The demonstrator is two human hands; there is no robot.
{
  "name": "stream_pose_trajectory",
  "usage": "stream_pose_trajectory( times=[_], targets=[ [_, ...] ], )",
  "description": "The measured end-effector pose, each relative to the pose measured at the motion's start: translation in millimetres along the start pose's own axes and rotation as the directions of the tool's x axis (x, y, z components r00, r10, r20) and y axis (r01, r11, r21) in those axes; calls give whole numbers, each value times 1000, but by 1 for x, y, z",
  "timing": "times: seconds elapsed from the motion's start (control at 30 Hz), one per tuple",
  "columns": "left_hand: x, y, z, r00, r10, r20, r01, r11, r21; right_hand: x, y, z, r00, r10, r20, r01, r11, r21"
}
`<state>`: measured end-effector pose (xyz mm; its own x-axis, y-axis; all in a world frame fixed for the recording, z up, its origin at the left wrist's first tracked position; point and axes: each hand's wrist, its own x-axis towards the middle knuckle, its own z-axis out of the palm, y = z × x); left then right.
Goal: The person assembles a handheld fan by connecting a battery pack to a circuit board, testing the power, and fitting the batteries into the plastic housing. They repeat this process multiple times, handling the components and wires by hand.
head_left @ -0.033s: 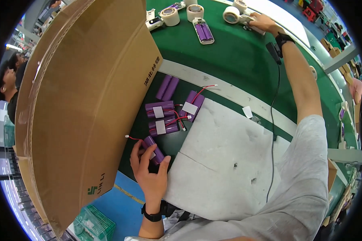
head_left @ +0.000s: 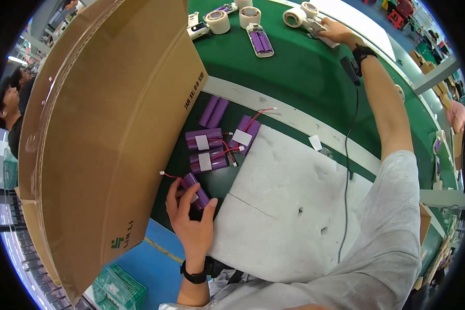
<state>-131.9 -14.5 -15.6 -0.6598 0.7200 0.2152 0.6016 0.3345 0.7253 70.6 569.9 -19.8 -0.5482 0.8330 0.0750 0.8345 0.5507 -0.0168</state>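
My left hand [head_left: 194, 225] is closed around a purple battery pack [head_left: 196, 190] on the dark green work surface, thumb on one side and fingers on the other. A red lead with a white plug runs from that pack. Far off at the upper right, my right hand [head_left: 338, 32] grips a white plastic device [head_left: 329, 41] lying on the green belt. White round parts [head_left: 294, 17] sit against the device's left end. Beyond my left hand lie more purple packs with white labels and red leads [head_left: 204, 139], plus a plain purple pair [head_left: 214, 112].
A tall cardboard box [head_left: 113, 129] stands along the left. A white foam sheet [head_left: 274, 206] covers the bench before me, with a black cable [head_left: 348, 155] over its right side. Up the belt [head_left: 305, 72] are a white housing holding purple cells [head_left: 260, 41] and several white rolls [head_left: 218, 21].
The view has shifted very slightly. At my right hand, the white device and round parts have moved a little to the left. My left hand stays on its battery pack.
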Motion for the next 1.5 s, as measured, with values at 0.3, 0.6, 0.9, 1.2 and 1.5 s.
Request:
stream_pose_trajectory(
  times=[0.3,0.6,0.9,1.2,1.5],
  targets=[
    [2,-6,4,997,74,-26,-76,995,-68,-110,15,-35,977,136,164,-197,871,451],
    [1,-17,7,986,151,-72,-157,982,-100,-227,-91,-76,924,-123,361,-352,87,932],
    [1,-17,8,974,206,-96,-212,976,-54,-201,-215,-51,908,-312,279,-124,435,892],
    [1,-16,7,974,210,-79,-213,977,-31,-194,-240,-36,937,-255,241,-56,568,821],
    [4,-16,8,979,172,-109,-190,963,-191,-231,-222,-54,992,-1,-123,113,401,909]
  ],
)
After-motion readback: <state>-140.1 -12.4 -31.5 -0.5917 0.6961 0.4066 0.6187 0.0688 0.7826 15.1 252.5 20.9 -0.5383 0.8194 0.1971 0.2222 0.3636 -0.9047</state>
